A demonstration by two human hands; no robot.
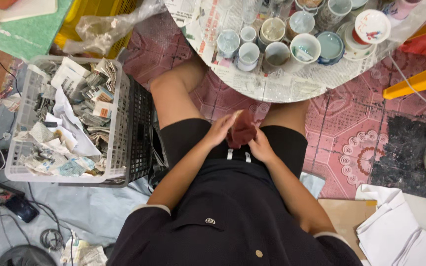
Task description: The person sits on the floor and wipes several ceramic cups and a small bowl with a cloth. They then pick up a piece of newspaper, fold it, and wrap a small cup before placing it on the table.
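Both hands [242, 135] around dark-red cloth [241, 129]

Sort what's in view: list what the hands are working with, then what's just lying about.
In hand:
left hand
right hand
dark red object, held between both hands; what it is cannot be told

Lying about:
cups on the newspaper-covered table
basket of crumpled paper
white sheets
cables

Black short-sleeved dress with pale cuffs, buttons.
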